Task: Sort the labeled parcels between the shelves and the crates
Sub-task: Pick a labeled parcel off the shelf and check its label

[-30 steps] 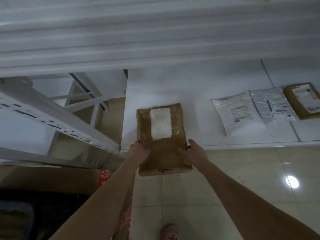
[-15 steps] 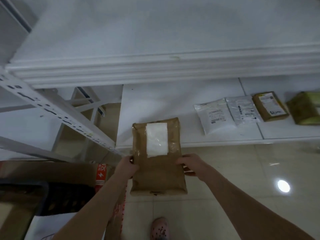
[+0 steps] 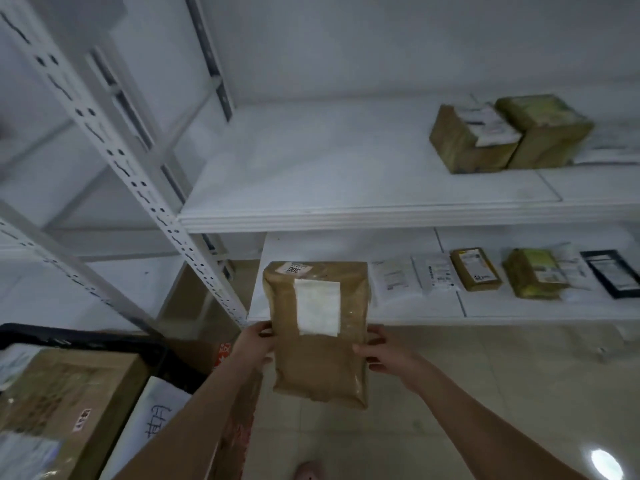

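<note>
I hold a flat brown parcel (image 3: pixel 320 355) with a white label in front of me, tilted up, above the floor. My left hand (image 3: pixel 254 344) grips its left edge and my right hand (image 3: pixel 382 351) grips its right edge. A small sticker sits at its top edge. Behind it runs the lower white shelf (image 3: pixel 346 313). Above that lies the upper white shelf (image 3: pixel 329 161), bare on its left side.
Two brown boxes (image 3: pixel 474 140) stand on the upper shelf at the right. Several flat parcels (image 3: pixel 474 268) lie in a row on the lower shelf. A black crate (image 3: pixel 104 341) with a cardboard box (image 3: pixel 65 400) sits at lower left. A perforated shelf post (image 3: pixel 138 174) slants at left.
My view has lifted from the lower shelf, so the upper shelf now shows. Both hands have raised the brown parcel off the lower shelf edge and drawn it back toward me.
</note>
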The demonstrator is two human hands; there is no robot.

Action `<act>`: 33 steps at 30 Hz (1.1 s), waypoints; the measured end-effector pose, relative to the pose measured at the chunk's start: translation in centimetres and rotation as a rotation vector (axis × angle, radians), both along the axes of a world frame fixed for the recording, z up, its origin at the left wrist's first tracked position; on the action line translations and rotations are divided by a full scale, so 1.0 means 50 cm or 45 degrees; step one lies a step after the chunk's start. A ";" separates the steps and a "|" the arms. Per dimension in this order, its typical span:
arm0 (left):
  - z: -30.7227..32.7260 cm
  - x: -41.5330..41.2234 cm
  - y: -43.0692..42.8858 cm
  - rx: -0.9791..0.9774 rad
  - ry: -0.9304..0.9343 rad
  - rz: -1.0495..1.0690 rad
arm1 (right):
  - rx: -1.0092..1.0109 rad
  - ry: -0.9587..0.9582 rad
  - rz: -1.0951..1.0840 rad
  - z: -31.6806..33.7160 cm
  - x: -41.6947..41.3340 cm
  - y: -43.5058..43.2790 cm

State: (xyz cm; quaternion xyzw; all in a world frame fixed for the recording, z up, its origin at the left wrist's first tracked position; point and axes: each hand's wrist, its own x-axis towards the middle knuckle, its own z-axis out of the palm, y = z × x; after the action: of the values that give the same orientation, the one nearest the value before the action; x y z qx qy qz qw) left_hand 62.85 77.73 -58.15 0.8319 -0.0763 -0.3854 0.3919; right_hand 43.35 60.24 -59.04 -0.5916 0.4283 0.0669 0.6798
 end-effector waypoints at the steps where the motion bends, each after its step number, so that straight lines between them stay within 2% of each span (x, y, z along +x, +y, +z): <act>1: 0.026 -0.012 0.007 -0.037 0.052 0.034 | -0.035 -0.011 0.012 0.021 -0.013 0.003; 6: 0.136 -0.069 0.042 -0.219 0.342 0.238 | -0.450 -0.044 0.111 0.099 -0.074 0.019; 10: 0.187 -0.083 0.085 -0.249 0.560 0.187 | -0.710 -0.009 0.165 0.131 -0.110 0.040; 19: 0.227 -0.080 0.169 -0.394 0.798 0.010 | -0.926 -0.049 0.225 0.156 -0.138 0.080; 24: 0.212 -0.091 0.176 -0.417 0.636 -0.019 | -0.839 -0.094 0.210 0.184 -0.136 0.092; 27: 0.212 -0.096 0.174 -0.402 0.503 -0.073 | -0.518 -0.025 0.022 0.205 -0.147 0.100; 29: 0.212 -0.098 0.170 -0.400 0.427 -0.099 | -0.334 0.061 -0.008 0.215 -0.153 0.110; 33: 0.204 -0.104 0.160 -0.397 0.350 -0.150 | -0.281 0.125 0.096 0.210 -0.153 0.133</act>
State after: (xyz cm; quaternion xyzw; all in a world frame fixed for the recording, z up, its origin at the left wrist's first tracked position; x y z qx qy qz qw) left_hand 57.66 85.73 -47.96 0.6949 -0.1294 -0.5011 0.4992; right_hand 35.68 66.88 -48.54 -0.6745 0.4433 0.0737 0.5858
